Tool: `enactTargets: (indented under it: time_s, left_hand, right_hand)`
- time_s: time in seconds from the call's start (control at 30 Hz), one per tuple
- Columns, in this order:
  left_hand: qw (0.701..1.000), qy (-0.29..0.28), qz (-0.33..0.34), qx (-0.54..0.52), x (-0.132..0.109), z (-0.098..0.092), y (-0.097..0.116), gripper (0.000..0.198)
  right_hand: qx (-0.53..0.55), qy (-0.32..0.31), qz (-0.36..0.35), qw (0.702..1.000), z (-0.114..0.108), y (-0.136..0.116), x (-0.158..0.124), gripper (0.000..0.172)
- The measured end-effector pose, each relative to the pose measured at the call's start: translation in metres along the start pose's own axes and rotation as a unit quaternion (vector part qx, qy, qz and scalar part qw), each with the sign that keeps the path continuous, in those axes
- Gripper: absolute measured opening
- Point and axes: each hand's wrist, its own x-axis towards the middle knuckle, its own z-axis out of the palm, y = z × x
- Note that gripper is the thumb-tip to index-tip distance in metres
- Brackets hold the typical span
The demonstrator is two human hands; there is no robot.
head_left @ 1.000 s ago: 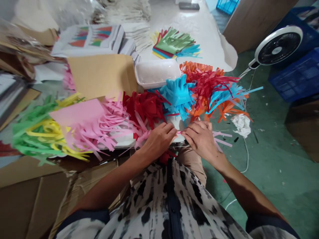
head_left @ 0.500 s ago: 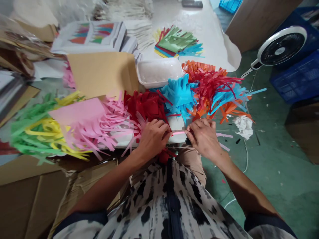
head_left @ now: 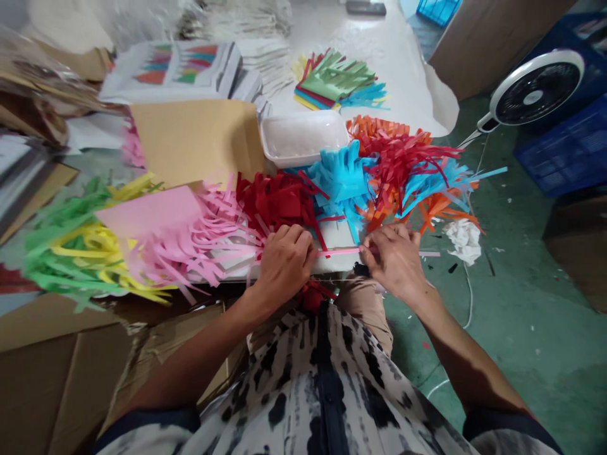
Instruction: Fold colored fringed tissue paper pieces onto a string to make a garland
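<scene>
A narrow pink paper strip (head_left: 339, 251) runs between my two hands along the front edge of the table. My left hand (head_left: 288, 256) has its fingers curled closed over the strip's left part. Fingers bent, my right hand (head_left: 392, 258) grips the strip at its other side, and a pale pink end sticks out beyond it. Behind the hands lie dark red fringed paper (head_left: 279, 199) and blue fringed paper (head_left: 344, 174). Pink fringed paper (head_left: 161, 221) spreads to the left of my left hand. The fingertips are partly hidden.
A white plastic tray (head_left: 303, 142) stands behind the fringes, beside a tan card sheet (head_left: 194, 136). Orange fringed paper (head_left: 386, 129) lies at right, green fringed paper (head_left: 61, 234) at left. A fan (head_left: 535, 91) and crumpled white paper (head_left: 463, 241) are off to the right.
My hands have moved apart, the left one leftward and the right one slightly rightward. More of the pink strip shows between them.
</scene>
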Motion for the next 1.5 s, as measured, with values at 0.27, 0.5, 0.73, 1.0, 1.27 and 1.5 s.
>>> enactTargets:
  time_s: [0.27,0.5,0.73,1.0,1.27,1.5]
  left_hand:
    - [0.982,-0.052,0.175,0.046,-0.004,0.007,0.011,0.030]
    - [0.979,-0.039,0.179,0.084,0.001,0.011,0.021,0.023]
    - [0.979,-0.009,0.176,0.103,0.008,0.006,0.021,0.018]
    - [0.994,0.025,0.075,-0.075,-0.003,-0.026,0.033,0.022]
    - [0.726,-0.134,-0.164,-0.655,-0.006,-0.058,0.021,0.038]
    - [0.654,-0.157,-0.153,-0.724,-0.007,-0.067,0.025,0.030]
  right_hand:
    - [-0.021,0.045,-0.158,0.986,0.003,-0.015,-0.009,0.020]
    - [-0.111,0.047,-0.201,0.972,0.011,-0.023,0.000,0.027]
    - [-0.134,0.094,-0.230,0.959,0.010,-0.024,0.006,0.024]
    - [-0.100,0.245,-0.227,0.937,-0.021,-0.041,0.004,0.005]
    - [-0.051,0.365,-0.224,0.902,-0.058,-0.051,0.009,0.018]
    - [0.098,0.337,-0.187,0.918,-0.067,-0.069,0.016,0.021]
